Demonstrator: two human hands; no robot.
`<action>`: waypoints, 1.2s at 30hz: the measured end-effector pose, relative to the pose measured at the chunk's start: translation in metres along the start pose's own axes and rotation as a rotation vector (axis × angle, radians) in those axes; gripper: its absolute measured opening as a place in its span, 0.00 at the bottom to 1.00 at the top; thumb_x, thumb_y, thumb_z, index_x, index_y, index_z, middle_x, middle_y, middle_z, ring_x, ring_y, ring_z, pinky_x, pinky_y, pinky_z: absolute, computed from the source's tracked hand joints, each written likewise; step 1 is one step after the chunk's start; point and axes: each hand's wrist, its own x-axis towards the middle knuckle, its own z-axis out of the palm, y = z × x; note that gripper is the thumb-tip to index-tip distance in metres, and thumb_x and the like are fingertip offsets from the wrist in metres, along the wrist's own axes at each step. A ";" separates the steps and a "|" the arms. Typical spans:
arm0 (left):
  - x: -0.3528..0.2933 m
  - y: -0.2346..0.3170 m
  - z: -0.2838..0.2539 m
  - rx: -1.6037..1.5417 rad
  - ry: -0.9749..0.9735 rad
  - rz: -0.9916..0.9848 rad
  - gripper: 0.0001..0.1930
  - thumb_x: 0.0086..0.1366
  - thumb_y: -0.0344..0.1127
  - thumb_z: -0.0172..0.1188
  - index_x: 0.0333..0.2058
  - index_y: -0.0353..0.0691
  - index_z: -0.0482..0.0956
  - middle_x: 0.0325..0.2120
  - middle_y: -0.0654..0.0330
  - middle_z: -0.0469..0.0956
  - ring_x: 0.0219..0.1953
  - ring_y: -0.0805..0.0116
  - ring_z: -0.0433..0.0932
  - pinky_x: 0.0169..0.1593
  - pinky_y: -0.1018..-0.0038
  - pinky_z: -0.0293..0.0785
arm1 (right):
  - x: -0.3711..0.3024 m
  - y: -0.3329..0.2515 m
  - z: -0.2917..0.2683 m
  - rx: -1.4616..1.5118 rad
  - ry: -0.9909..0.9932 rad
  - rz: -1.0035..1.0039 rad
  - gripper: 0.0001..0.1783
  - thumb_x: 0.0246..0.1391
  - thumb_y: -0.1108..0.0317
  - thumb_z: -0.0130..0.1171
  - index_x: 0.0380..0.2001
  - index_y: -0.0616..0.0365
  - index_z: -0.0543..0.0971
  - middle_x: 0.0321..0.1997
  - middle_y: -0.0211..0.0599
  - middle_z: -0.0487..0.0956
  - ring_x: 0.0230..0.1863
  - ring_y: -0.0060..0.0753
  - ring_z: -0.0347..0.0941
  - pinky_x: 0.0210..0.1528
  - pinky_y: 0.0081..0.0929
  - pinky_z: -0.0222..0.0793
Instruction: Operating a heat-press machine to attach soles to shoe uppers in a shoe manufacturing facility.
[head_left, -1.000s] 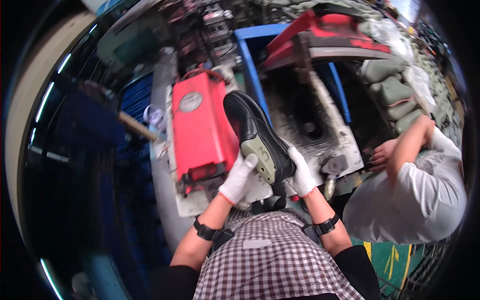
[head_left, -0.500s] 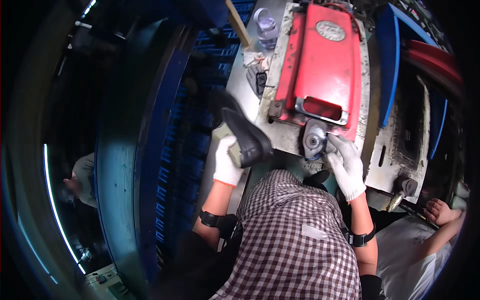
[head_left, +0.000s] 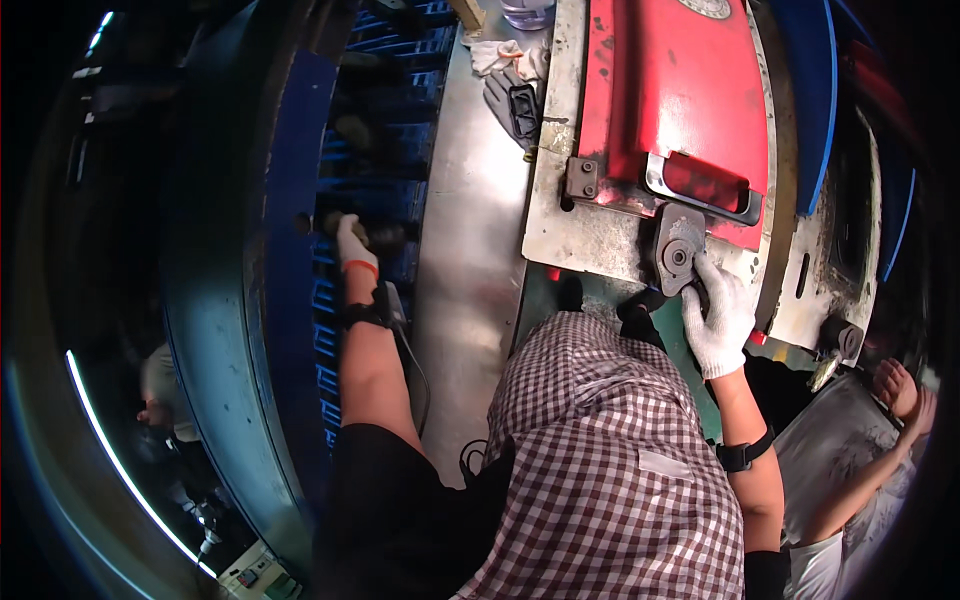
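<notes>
My left hand [head_left: 352,243], in a white glove with an orange cuff, reaches out to the left over the blue rack [head_left: 375,305]. Its fingers are closed round a black shoe [head_left: 388,236], blurred and partly lost against the dark rack. My right hand [head_left: 722,315], also gloved in white, is at the front of the red machine cover [head_left: 680,90]. The fingers curl against the right side of a grey metal block with a round boss [head_left: 680,252]; the fingertips are partly hidden.
A bare metal strip [head_left: 468,270] runs between rack and machine. On it lie a grey glove [head_left: 508,105], white gloves [head_left: 490,55] and a purple-tinted clear jug [head_left: 528,14]. At the right stand a second machine [head_left: 800,290] and another person's hands [head_left: 897,390].
My left hand has carried the black shoe left, from beside the machine to the rack. My right hand remains at the grey block, its fingers more curled. The view has shifted.
</notes>
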 end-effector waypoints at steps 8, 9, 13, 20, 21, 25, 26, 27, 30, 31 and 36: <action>0.063 -0.017 0.061 0.778 0.237 -0.034 0.51 0.60 0.37 0.68 0.78 0.41 0.50 0.75 0.42 0.60 0.76 0.43 0.61 0.74 0.55 0.63 | -0.007 0.005 -0.003 -0.097 -0.003 0.060 0.29 0.50 0.69 0.71 0.58 0.51 0.82 0.44 0.41 0.84 0.47 0.47 0.80 0.54 0.43 0.75; 0.063 -0.016 0.043 0.771 0.246 -0.026 0.51 0.60 0.37 0.68 0.78 0.41 0.50 0.75 0.42 0.60 0.76 0.43 0.61 0.74 0.55 0.63 | -0.006 0.004 -0.006 -0.090 0.004 0.052 0.29 0.50 0.69 0.71 0.58 0.51 0.82 0.44 0.41 0.84 0.47 0.47 0.80 0.54 0.43 0.75; 0.070 0.004 -0.083 0.982 0.279 0.429 0.44 0.65 0.35 0.60 0.78 0.40 0.52 0.75 0.45 0.61 0.76 0.47 0.62 0.76 0.62 0.59 | 0.009 0.000 -0.013 0.054 -0.012 0.016 0.29 0.50 0.70 0.71 0.58 0.55 0.81 0.43 0.43 0.83 0.46 0.51 0.80 0.53 0.43 0.76; -0.106 -0.090 -0.016 1.194 -0.199 0.348 0.37 0.68 0.34 0.56 0.74 0.28 0.59 0.77 0.43 0.57 0.78 0.50 0.57 0.78 0.62 0.53 | -0.006 0.017 -0.026 0.081 -0.067 0.097 0.24 0.55 0.60 0.63 0.55 0.53 0.80 0.29 0.43 0.79 0.31 0.47 0.79 0.34 0.45 0.74; -0.110 -0.095 -0.033 0.984 -0.185 0.218 0.35 0.69 0.33 0.52 0.73 0.27 0.61 0.75 0.42 0.61 0.76 0.49 0.60 0.77 0.61 0.56 | 0.000 0.012 -0.026 0.123 -0.046 0.068 0.24 0.55 0.60 0.63 0.55 0.52 0.80 0.28 0.42 0.79 0.30 0.47 0.79 0.33 0.45 0.74; -0.118 -0.106 -0.031 1.034 -0.044 0.174 0.30 0.75 0.38 0.44 0.70 0.26 0.66 0.72 0.37 0.64 0.74 0.43 0.63 0.76 0.58 0.57 | -0.014 0.024 -0.005 0.194 0.113 0.015 0.24 0.57 0.60 0.62 0.57 0.49 0.79 0.29 0.42 0.79 0.31 0.48 0.79 0.34 0.46 0.75; -0.117 -0.109 -0.032 1.059 -0.037 0.179 0.30 0.76 0.41 0.44 0.70 0.26 0.67 0.71 0.36 0.64 0.73 0.41 0.63 0.76 0.57 0.57 | -0.014 0.023 0.000 0.218 0.101 0.020 0.25 0.57 0.60 0.62 0.58 0.48 0.79 0.30 0.42 0.80 0.32 0.48 0.79 0.35 0.47 0.75; -0.115 -0.112 -0.021 1.092 -0.044 0.189 0.30 0.77 0.43 0.43 0.69 0.26 0.67 0.71 0.35 0.64 0.72 0.39 0.63 0.75 0.56 0.58 | -0.017 0.025 0.003 0.236 0.093 0.040 0.26 0.57 0.60 0.62 0.60 0.48 0.78 0.32 0.43 0.80 0.34 0.49 0.80 0.36 0.47 0.75; -0.129 -0.114 0.010 1.216 -0.100 0.202 0.31 0.77 0.46 0.43 0.69 0.28 0.68 0.69 0.35 0.66 0.71 0.38 0.64 0.74 0.53 0.59 | -0.023 0.029 -0.002 0.190 0.119 0.049 0.28 0.56 0.60 0.63 0.61 0.48 0.77 0.37 0.44 0.80 0.38 0.53 0.79 0.39 0.51 0.74; -0.128 -0.116 0.014 1.228 -0.089 0.213 0.32 0.76 0.48 0.44 0.69 0.28 0.68 0.69 0.35 0.66 0.71 0.38 0.64 0.74 0.53 0.60 | -0.020 0.027 -0.008 0.183 0.122 0.049 0.27 0.55 0.61 0.63 0.60 0.48 0.77 0.36 0.45 0.79 0.39 0.54 0.79 0.40 0.52 0.74; -0.120 -0.124 0.021 1.190 0.004 0.257 0.31 0.74 0.44 0.51 0.68 0.26 0.69 0.69 0.40 0.71 0.69 0.45 0.71 0.71 0.59 0.67 | -0.017 0.024 -0.002 0.159 0.078 0.080 0.29 0.57 0.57 0.64 0.62 0.49 0.76 0.39 0.47 0.81 0.42 0.55 0.79 0.44 0.52 0.76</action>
